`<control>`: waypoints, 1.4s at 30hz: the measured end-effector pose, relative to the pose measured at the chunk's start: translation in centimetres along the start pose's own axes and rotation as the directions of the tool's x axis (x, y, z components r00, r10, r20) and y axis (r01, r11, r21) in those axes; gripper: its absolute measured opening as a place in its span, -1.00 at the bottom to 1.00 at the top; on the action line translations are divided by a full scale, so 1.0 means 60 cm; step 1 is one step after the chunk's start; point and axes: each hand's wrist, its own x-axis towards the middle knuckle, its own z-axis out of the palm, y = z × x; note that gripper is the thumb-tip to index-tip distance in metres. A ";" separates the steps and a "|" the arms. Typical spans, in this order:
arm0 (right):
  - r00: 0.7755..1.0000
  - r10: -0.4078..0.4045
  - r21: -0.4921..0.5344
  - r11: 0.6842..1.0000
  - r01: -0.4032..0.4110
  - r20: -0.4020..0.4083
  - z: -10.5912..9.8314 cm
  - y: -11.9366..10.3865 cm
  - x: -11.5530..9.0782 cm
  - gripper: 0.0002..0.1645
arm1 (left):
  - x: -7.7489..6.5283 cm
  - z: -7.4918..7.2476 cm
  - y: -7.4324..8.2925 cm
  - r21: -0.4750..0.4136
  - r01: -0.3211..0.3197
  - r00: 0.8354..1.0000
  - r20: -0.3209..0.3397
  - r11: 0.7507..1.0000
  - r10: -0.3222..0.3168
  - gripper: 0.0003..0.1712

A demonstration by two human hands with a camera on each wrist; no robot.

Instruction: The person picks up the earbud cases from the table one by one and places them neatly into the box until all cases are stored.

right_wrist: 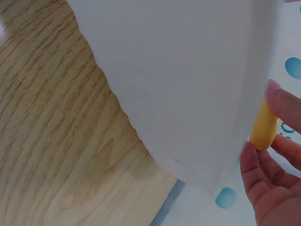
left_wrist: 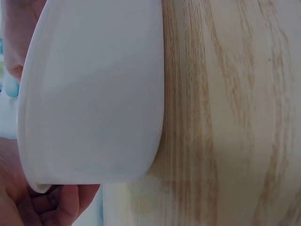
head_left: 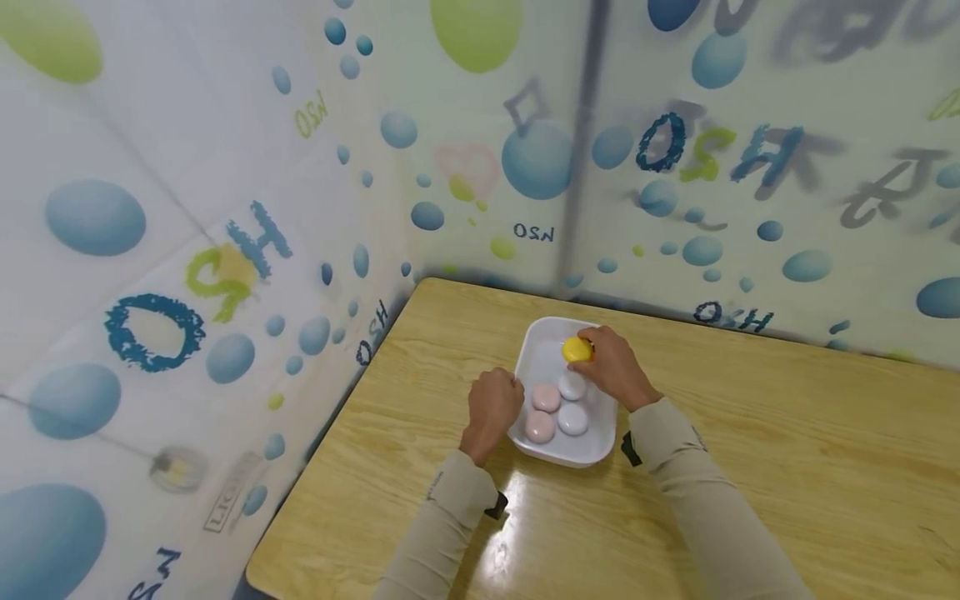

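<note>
A white rectangular tub (head_left: 540, 358) with rounded corners stands on the wooden table. My left hand (head_left: 495, 404) grips its left rim; in the left wrist view, curled fingers (left_wrist: 68, 205) show under the lip. Over the far part of the tub, my right hand (head_left: 613, 367) pinches a smooth yellow rounded disc (head_left: 577, 349) between thumb and fingers. The right wrist view shows the disc (right_wrist: 265, 127) edge-on, past the tub's wall (right_wrist: 188, 84). Inside the tub lie two pink rounded discs (head_left: 546, 397) and two white ones (head_left: 573, 418). The right hand partly covers the farther white disc.
The light wooden table (head_left: 750, 417) extends right and toward me. Its left edge runs close to a patterned wall covering (head_left: 225, 250), and a similar covering (head_left: 675, 208) rises behind the far edge. A dark wrist strap piece (head_left: 496, 505) shows beneath the left sleeve.
</note>
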 end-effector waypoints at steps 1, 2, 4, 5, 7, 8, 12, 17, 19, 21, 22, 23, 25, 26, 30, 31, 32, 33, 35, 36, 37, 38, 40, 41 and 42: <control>1.000 0.001 -0.001 1.000 -0.001 0.005 0.001 0.001 0.002 -0.35 | 0.000 0.000 0.000 -0.002 0.000 1.000 0.004 1.000 0.000 -0.60; 1.000 0.003 -0.002 1.000 -0.003 0.009 0.003 0.002 0.004 -0.35 | 0.000 -0.001 0.000 -0.005 0.001 1.000 0.008 1.000 -0.001 -0.59; 1.000 0.006 0.000 1.000 -0.006 0.017 0.005 0.003 0.007 -0.37 | 0.000 -0.001 0.000 -0.003 0.001 1.000 0.012 1.000 -0.001 -0.59; 1.000 0.006 0.000 1.000 -0.006 0.019 0.006 0.003 0.008 -0.38 | 0.000 -0.001 0.000 -0.002 0.000 1.000 0.016 1.000 0.000 -0.58; 1.000 0.000 0.002 1.000 0.000 0.019 0.009 0.003 0.010 -0.40 | -0.001 -0.002 0.000 0.000 -0.003 1.000 0.013 1.000 0.003 -0.58; 1.000 -0.004 0.000 1.000 0.004 0.018 0.010 0.003 0.012 -0.40 | -0.001 -0.002 0.000 0.002 -0.006 1.000 0.012 1.000 0.006 -0.58; 0.999 -0.038 -0.012 0.999 0.038 0.002 0.014 0.002 0.017 -0.44 | -0.001 -0.002 0.000 0.003 -0.015 1.000 -0.001 1.000 0.015 -0.58; 0.999 -0.045 -0.021 0.999 0.045 0.001 0.017 0.002 0.023 -0.47 | 0.000 0.000 -0.001 -0.004 -0.021 1.000 -0.002 1.000 0.021 -0.57; 0.999 -0.052 -0.026 0.998 0.052 0.003 0.018 0.002 0.025 -0.49 | 0.000 0.001 -0.002 -0.007 -0.021 1.000 -0.003 1.000 0.021 -0.56; 0.998 -0.063 -0.031 0.998 0.063 0.005 0.019 0.001 0.026 -0.50 | 0.000 0.001 -0.002 -0.014 -0.020 1.000 -0.001 1.000 0.020 -0.56; 0.998 -0.069 -0.035 0.997 0.069 0.007 0.020 0.001 0.027 -0.51 | 0.000 0.000 -0.003 -0.018 -0.020 1.000 -0.002 1.000 0.020 -0.55; 0.997 -0.071 -0.041 0.997 0.072 0.009 0.022 0.002 0.029 -0.51 | 0.000 0.000 -0.003 -0.021 -0.020 1.000 -0.003 1.000 0.020 -0.55; 0.997 -0.078 -0.058 0.995 0.079 0.016 0.024 0.002 0.031 -0.51 | 0.000 0.000 -0.004 -0.022 -0.023 1.000 -0.006 0.999 0.023 -0.55; 0.997 -0.077 -0.065 0.995 0.079 0.020 0.025 0.002 0.032 -0.51 | 0.000 0.000 -0.004 -0.026 -0.023 1.000 -0.004 0.999 0.023 -0.55; 0.996 -0.082 -0.087 0.993 0.085 0.035 0.030 0.005 0.036 -0.53 | 0.000 -0.001 -0.005 -0.027 -0.024 1.000 -0.006 0.999 0.024 -0.56; 0.996 -0.086 -0.090 0.992 0.089 0.037 0.031 0.006 0.036 -0.54 | 0.000 -0.001 -0.004 -0.027 -0.024 1.000 -0.007 0.999 0.023 -0.56; 0.995 -0.087 -0.091 0.992 0.090 0.039 0.032 0.007 0.037 -0.55 | 0.000 0.000 -0.004 -0.030 -0.022 1.000 -0.004 0.999 0.022 -0.56; 0.995 -0.088 -0.092 0.992 0.092 0.041 0.033 0.008 0.037 -0.57 | 0.000 0.000 -0.004 -0.028 -0.022 1.000 -0.006 0.999 0.022 -0.56; 0.995 -0.089 -0.091 0.992 0.093 0.043 0.034 0.008 0.037 -0.58 | 0.000 0.001 -0.004 -0.025 -0.023 1.000 -0.007 0.999 0.022 -0.56; 0.995 -0.084 -0.087 0.992 0.087 0.045 0.034 0.007 0.037 -0.58 | 0.000 0.001 -0.004 -0.024 -0.022 1.000 -0.006 0.999 0.022 -0.56; 0.995 -0.085 -0.088 0.992 0.089 0.047 0.035 0.008 0.037 -0.59 | 0.001 0.001 -0.004 -0.023 -0.020 1.000 -0.003 1.000 0.020 -0.56; 0.995 -0.081 -0.087 0.993 0.085 0.050 0.035 0.008 0.038 -0.58 | 0.001 0.001 -0.004 -0.021 -0.019 1.000 -0.001 1.000 0.019 -0.56; 0.996 -0.070 -0.082 0.994 0.074 0.054 0.037 0.010 0.039 -0.56 | 0.001 0.000 -0.004 -0.015 -0.019 1.000 -0.006 1.000 0.019 -0.57; 0.997 -0.062 -0.076 0.995 0.066 0.056 0.037 0.011 0.039 -0.54 | 0.001 0.000 -0.004 -0.013 -0.018 1.000 -0.006 1.000 0.018 -0.57; 0.997 -0.054 -0.074 0.996 0.059 0.059 0.038 0.013 0.039 -0.51 | 0.001 0.000 -0.004 -0.012 -0.018 1.000 -0.008 1.000 0.018 -0.57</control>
